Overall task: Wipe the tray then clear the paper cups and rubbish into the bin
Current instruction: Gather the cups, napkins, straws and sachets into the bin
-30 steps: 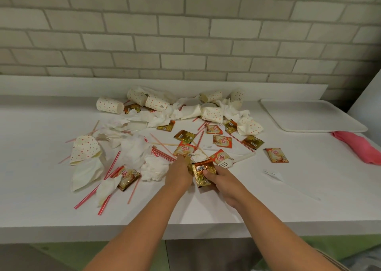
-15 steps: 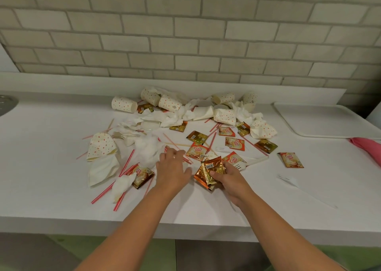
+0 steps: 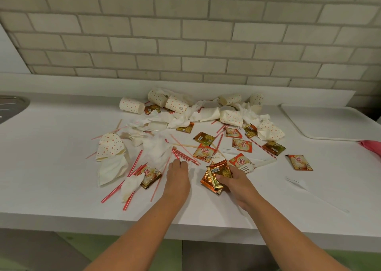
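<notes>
Right grip [image 3: 237, 180]: clenched on a bunch of gold sachets [image 3: 216, 173], thumb on top; at 6 o'clock of the litter
Left grip [image 3: 178, 174]: palm down; fingertips at the edge of a white tissue [image 3: 157, 149], beside red straws [image 3: 183, 155]; grasp cannot be told
Paper cups [image 3: 132, 105]: dotted, lying on their sides, mostly at 12 o'clock on the worktop [image 3: 51, 157]; 1 flattened at 9 o'clock
Tray [image 3: 321, 124]: white; at 2 o'clock, apart from the litter
Cloth [image 3: 371, 146]: pink; at 3 o'clock, just beside the tray
</notes>
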`<control>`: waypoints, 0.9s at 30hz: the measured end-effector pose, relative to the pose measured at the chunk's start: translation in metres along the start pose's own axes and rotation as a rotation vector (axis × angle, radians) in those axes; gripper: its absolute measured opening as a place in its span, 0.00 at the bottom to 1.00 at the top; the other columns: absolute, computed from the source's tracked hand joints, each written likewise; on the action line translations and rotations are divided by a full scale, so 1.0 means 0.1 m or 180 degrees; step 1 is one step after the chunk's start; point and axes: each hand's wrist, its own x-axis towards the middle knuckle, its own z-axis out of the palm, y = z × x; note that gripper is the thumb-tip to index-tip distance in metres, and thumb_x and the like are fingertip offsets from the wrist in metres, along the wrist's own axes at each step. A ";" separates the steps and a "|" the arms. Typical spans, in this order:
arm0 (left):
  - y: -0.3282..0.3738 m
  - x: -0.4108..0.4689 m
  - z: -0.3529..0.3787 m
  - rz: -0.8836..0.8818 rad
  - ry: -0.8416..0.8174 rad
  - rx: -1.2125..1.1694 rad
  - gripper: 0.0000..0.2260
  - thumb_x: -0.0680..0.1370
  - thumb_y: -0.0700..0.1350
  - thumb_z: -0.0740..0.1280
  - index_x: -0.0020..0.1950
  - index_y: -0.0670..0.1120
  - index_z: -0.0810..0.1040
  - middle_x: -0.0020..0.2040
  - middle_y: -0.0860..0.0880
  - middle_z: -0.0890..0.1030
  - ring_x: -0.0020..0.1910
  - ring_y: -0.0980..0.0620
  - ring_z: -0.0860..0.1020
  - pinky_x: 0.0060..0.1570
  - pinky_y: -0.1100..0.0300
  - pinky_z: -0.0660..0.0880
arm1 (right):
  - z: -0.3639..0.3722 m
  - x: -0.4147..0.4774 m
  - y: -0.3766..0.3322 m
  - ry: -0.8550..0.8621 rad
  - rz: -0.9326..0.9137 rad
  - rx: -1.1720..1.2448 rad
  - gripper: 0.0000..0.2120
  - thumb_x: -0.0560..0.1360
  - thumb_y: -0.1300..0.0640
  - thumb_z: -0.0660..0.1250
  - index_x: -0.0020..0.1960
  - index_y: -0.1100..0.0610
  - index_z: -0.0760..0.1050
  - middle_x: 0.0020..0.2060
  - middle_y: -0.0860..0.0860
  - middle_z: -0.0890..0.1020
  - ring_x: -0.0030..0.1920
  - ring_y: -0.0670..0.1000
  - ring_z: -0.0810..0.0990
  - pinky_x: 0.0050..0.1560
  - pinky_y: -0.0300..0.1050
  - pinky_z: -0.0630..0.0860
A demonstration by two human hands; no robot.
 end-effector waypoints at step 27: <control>-1.23 0.16 -0.82 -0.2336 -0.0188 -0.0097 0.33 0.71 0.65 0.66 0.63 0.39 0.71 0.65 0.38 0.65 0.65 0.39 0.65 0.63 0.46 0.66 | 0.57 -0.02 -0.31 -0.0252 -0.0011 -0.0106 0.17 0.75 0.66 0.66 0.63 0.58 0.73 0.53 0.53 0.82 0.51 0.51 0.81 0.50 0.41 0.76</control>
